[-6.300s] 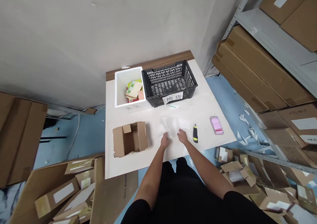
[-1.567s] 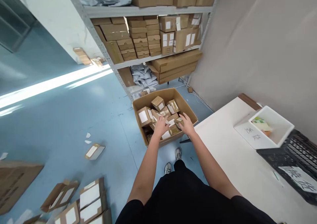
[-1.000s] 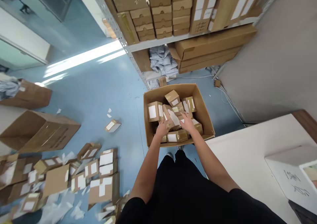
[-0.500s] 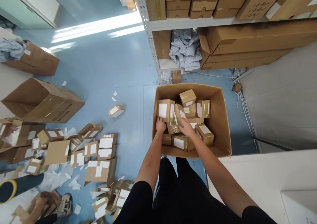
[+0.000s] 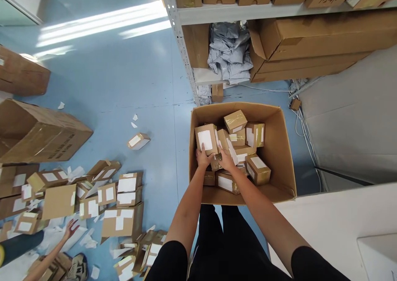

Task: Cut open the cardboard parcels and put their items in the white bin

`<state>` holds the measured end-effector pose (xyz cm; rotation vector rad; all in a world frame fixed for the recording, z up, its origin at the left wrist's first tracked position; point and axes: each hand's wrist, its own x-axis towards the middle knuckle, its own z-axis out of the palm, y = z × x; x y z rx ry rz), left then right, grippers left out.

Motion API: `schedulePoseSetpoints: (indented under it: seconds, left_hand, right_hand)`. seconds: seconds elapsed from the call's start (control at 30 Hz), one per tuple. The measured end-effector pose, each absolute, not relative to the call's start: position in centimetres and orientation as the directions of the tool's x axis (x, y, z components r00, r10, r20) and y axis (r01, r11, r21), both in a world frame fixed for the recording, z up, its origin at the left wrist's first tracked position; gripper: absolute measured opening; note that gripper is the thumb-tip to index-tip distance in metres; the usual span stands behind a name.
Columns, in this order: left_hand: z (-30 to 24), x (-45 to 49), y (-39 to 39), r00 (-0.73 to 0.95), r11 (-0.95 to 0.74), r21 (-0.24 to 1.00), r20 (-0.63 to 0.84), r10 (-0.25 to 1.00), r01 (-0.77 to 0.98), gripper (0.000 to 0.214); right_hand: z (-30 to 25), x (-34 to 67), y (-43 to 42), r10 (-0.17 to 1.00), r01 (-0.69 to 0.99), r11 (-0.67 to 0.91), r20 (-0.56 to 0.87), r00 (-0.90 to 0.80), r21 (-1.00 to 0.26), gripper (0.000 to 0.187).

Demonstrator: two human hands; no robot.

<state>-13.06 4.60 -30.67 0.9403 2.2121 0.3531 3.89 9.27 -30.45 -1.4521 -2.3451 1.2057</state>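
A large open carton stands in front of my legs with several small taped cardboard boxes inside. At its left side, my left hand grips the lower left of a small cardboard box, its thumb on the white label. My right hand is at that box's lower right corner, fingers curled against it; the exact contact is partly hidden. Just right of it a tilted box leans among the others. Another labelled box lies farther right in the carton.
A metal shelf with boxes and grey mailing bags rises ahead. Left lie a loose box, an open carton and a heap of boxes. A co-worker's hand shows at lower left. A white surface is at right.
My right hand has moved left from the tilted box to the labelled box. My left hand has shifted up onto that box, which has tipped slightly. The co-worker's hand now reaches out over the heap.
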Motion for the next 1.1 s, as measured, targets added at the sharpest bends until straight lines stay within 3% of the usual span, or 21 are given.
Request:
schedulePoseSetpoints:
  seconds: [0.17,0.33,0.47,0.63,0.9,1.1]
  left_hand:
    - [-30.3,-11.3,5.0,-0.383,0.605,0.623,-0.468,0.797,0.497,0.089]
    - [-29.0,-10.4,4.3,-0.452,0.634,0.601,-0.448,0.772,0.487,0.078]
    - [-26.7,-10.6,3.7,-0.472,0.572,0.629,-0.343,0.812,0.527,0.073]
    - [-22.9,-10.2,2.8,-0.4,0.394,0.708,-0.17,0.901,0.586,0.065]
    - [-15.2,-4.8,2.0,-0.077,-0.031,0.743,0.111,0.991,0.668,0.067]
    - [-10.1,2.5,0.0,0.198,-0.264,0.728,0.178,0.964,0.632,0.068]
  right_hand:
    - [-29.9,2.5,11.0,0.873,0.74,0.131,-0.276,-0.401,-0.66,0.08]
    - [-27.6,2.4,13.0,0.884,0.806,0.159,-0.282,-0.373,-0.57,0.07]
    - [-24.5,2.6,13.1,0.878,0.852,0.214,-0.287,-0.382,-0.477,0.065]
    - [-19.9,4.5,11.1,0.914,0.843,0.283,-0.138,-0.382,-0.457,0.062]
    - [-11.0,13.3,5.1,0.986,0.89,0.157,0.117,-0.117,-0.428,0.054]
    - [-6.2,21.3,-2.4,0.967,0.909,-0.06,0.201,0.155,-0.414,0.052]
